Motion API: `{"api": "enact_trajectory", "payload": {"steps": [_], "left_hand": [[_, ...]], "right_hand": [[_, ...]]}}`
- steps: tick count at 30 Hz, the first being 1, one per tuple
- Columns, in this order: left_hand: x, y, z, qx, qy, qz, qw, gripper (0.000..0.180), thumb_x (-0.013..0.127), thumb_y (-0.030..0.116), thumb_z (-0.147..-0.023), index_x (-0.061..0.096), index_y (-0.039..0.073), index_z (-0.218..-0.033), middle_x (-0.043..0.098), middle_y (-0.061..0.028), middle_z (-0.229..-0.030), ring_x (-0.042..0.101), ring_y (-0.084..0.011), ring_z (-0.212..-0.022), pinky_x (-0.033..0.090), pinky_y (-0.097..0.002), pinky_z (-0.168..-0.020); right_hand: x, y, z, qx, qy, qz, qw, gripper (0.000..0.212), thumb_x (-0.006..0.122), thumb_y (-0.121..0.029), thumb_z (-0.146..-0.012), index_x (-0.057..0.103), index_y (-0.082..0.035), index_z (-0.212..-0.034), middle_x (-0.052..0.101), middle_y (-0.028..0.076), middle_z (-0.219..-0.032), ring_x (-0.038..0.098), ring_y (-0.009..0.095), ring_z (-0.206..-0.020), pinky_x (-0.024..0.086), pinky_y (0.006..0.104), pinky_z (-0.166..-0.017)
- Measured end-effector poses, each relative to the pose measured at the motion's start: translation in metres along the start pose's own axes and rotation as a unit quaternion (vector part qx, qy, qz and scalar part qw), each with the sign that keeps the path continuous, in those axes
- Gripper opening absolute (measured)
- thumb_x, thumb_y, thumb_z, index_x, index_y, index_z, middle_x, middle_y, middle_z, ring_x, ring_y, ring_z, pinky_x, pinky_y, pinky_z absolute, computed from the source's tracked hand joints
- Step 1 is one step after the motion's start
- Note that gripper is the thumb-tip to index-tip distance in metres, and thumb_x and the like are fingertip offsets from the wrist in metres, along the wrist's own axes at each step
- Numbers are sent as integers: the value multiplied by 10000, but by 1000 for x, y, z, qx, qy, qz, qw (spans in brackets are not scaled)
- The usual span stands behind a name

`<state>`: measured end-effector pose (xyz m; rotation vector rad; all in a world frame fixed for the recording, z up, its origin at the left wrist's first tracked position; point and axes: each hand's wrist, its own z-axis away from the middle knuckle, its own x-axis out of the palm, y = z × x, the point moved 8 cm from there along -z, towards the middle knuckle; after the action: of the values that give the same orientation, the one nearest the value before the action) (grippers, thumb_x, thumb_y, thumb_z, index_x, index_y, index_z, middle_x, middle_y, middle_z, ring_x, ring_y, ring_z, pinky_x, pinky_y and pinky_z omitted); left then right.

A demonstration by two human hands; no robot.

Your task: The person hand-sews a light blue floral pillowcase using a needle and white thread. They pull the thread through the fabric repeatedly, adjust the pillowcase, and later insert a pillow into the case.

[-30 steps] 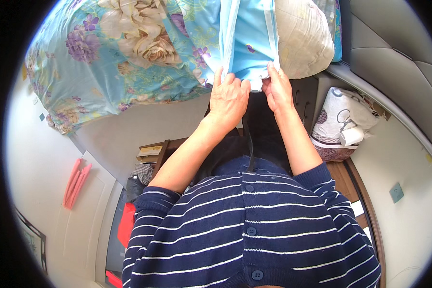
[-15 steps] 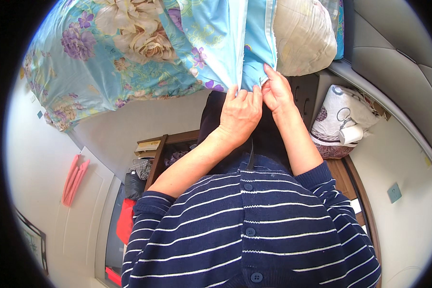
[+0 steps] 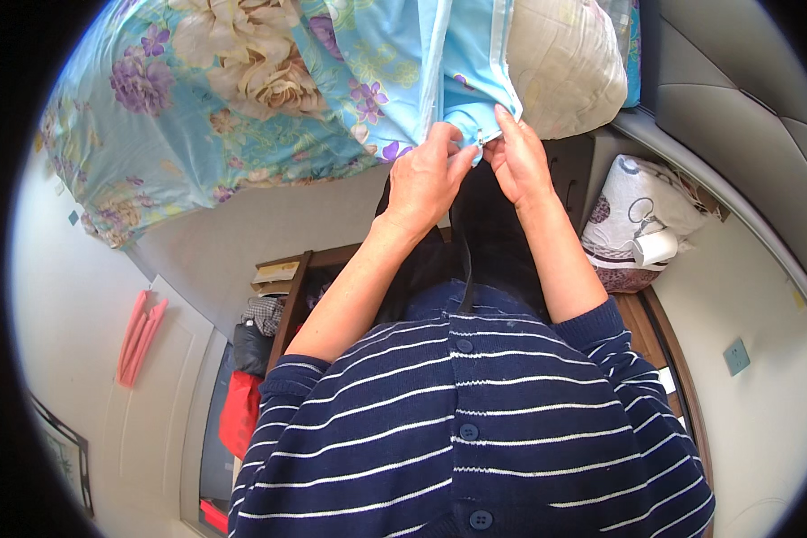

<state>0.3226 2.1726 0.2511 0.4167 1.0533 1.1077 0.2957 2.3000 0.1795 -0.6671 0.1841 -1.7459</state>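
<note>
A light blue duvet cover (image 3: pixel 372 67) with purple and cream flowers hangs over the bed's near edge. Two white-edged strips of its opening run down toward my hands, and a small metallic piece that looks like a zipper slider (image 3: pixel 481 137) shows between them. My left hand (image 3: pixel 421 179) is closed on the left strip, its thumb and fingers pinching the cloth by the slider. With thumb on top and fingers beneath, my right hand (image 3: pixel 518 161) grips the right edge of the opening. The fingertips under the cloth are partly hidden.
A cream quilted bundle (image 3: pixel 567 67) lies on the bed to the right, beside a grey padded headboard (image 3: pixel 744 108). Below it stand a dark drawer cabinet (image 3: pixel 572 170) and a white patterned bag (image 3: pixel 614 211) with a paper roll (image 3: pixel 655 247). Folded clothes (image 3: pixel 263 316) sit at left.
My left hand has shifted left and turned, its fingers now pinching nearer the slider. My right hand has moved slightly up and right along the edge. The metallic slider shows more clearly.
</note>
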Motion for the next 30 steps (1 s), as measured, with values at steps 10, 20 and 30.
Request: {"api": "enact_trajectory", "payload": {"steps": [10, 20, 30], "left_hand": [[-36, 37, -25, 189, 140, -148, 961, 385, 720, 100, -705, 590, 103, -1067, 456, -190, -1238, 447, -383, -1125, 397, -445, -925], [-94, -3, -153, 38, 175, 24, 984, 395, 487, -42, -756, 511, 50, -1139, 612, -153, -976, 611, -284, -868, 493, -381, -723], [-264, -175, -124, -24, 235, 684, 690, 360, 466, 44, -809, 522, -17, -1160, 582, -172, -1151, 523, -315, -1116, 365, -465, -1013]], "right_hand": [[0, -45, -14, -352, 165, 421, 820, 545, 711, -141, -710, 463, -47, -1186, 552, 167, -1134, 550, 320, -1044, 438, 384, -881], [28, -21, -104, -169, 10, 401, 900, 447, 704, -299, -746, 591, -7, -1065, 656, 132, -988, 622, 236, -919, 471, 342, -814], [29, -9, -100, -49, -60, 230, 970, 429, 703, -238, -757, 604, 15, -1090, 639, 86, -1031, 587, 180, -949, 448, 313, -840]]}}
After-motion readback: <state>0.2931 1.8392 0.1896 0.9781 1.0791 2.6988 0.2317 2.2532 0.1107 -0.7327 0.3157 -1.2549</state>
